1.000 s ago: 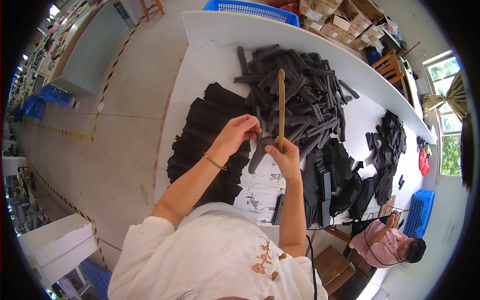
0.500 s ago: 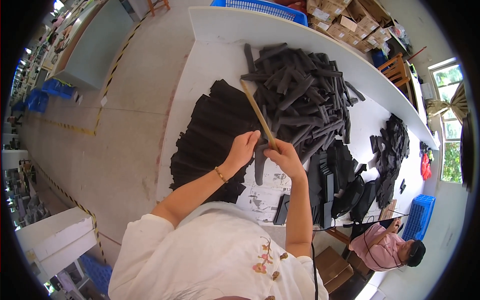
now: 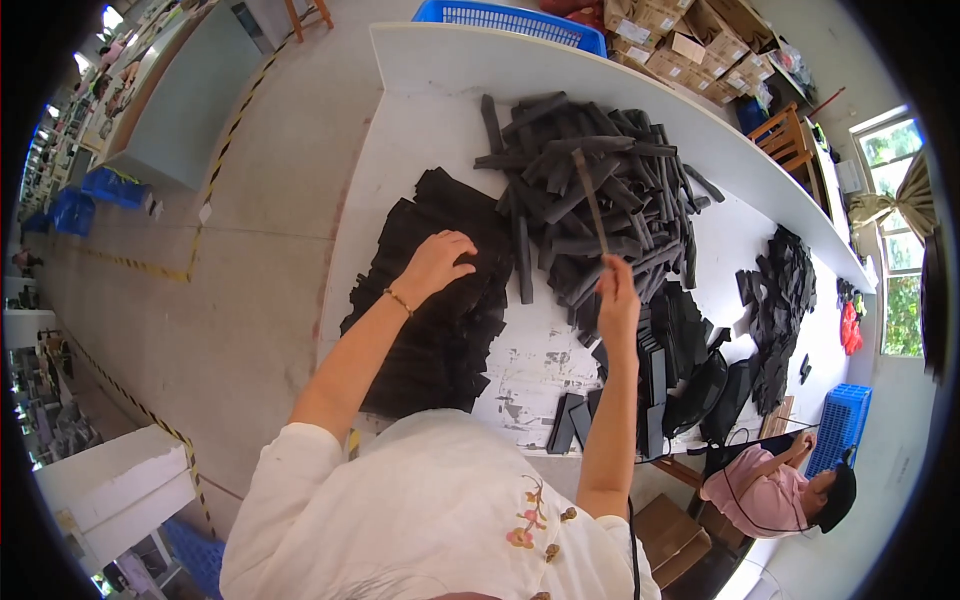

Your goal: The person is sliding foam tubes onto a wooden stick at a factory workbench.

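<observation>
Left hand (image 3: 440,262) moved from stick (image 3: 592,202) onto flat black pieces (image 3: 430,300).

Bench (image 3: 430,130): white, smooth, matt, scuffed grey near the front edge. Flat sheets (image 3: 440,320): black, matt, cloth-like. Rolled tubes (image 3: 600,190): black, dull, soft-looking. Stick (image 3: 590,200): brownish, looks like wood. Crate (image 3: 520,18): blue plastic lattice. Boxes (image 3: 690,50): brown cardboard. Floor (image 3: 270,220): smooth grey concrete.
</observation>
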